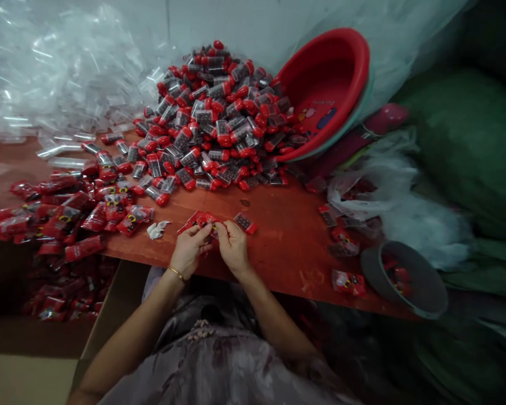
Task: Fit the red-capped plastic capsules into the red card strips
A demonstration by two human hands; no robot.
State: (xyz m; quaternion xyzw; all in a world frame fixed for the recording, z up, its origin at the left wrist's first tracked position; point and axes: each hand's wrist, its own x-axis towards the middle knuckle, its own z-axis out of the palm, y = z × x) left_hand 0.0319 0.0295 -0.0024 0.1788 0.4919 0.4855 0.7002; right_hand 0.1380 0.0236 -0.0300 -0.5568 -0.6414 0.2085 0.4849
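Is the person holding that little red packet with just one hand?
No, the left hand and the right hand both have their fingertips on the red packet.

- Red on the held packet (206, 217)
- Yellow-and-black motifs over red on the pouches (130, 219)
- Red and dark grey across the containers (203, 116)
- Red inside the basin (329, 67), printed blue, pink, yellow
- Orange-red over the table (278, 247)

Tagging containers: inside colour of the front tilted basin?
Red, with a multicoloured print inside the basin; best seen in the head view.
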